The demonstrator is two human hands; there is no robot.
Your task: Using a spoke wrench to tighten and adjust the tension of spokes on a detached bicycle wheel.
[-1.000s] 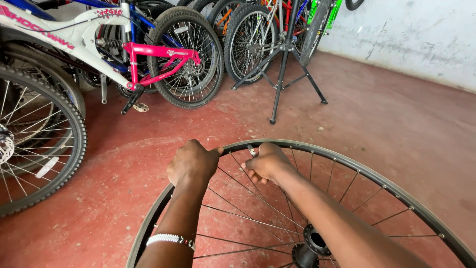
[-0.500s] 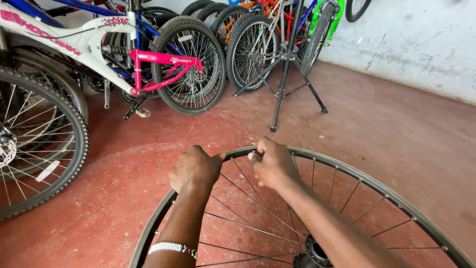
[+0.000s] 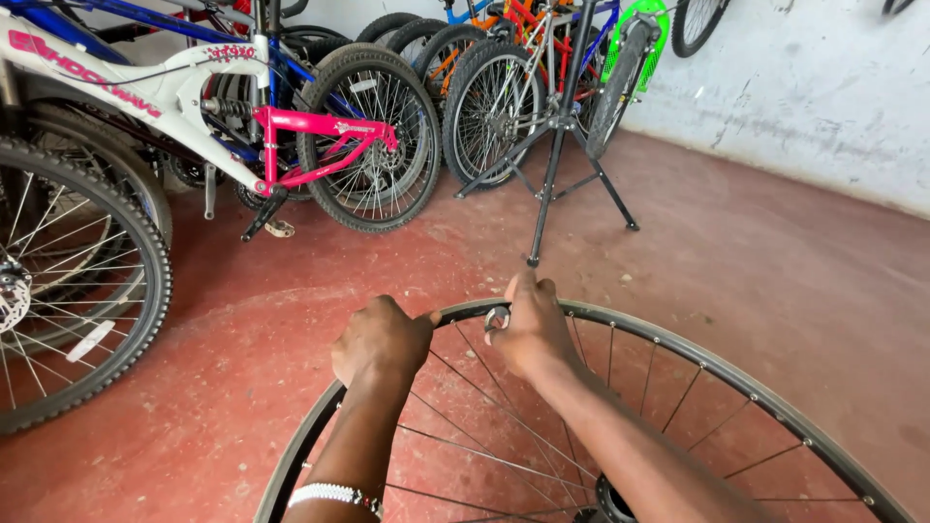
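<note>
A bare bicycle wheel rim [image 3: 736, 383] with thin metal spokes stands upright in front of me, its hub [image 3: 612, 504] at the bottom edge. My left hand [image 3: 380, 339] grips the top of the rim, fingers wrapped over it. Just to its right, my right hand [image 3: 531, 329] is closed on a small silver spoke tool [image 3: 497, 318] held against the rim's inner side. A white beaded bracelet [image 3: 334, 495] sits on my left wrist.
A large knobby bicycle tyre [image 3: 82, 291] stands at the left. A white, blue and pink bicycle [image 3: 242, 116] and several more bicycles lean along the back. A black repair stand [image 3: 557, 145] straddles the red floor [image 3: 756, 261]. A pale wall [image 3: 823, 87] is at the right.
The view has tilted down a little, so hands and rim appear lower. Both hands keep the same hold at the rim's top.
</note>
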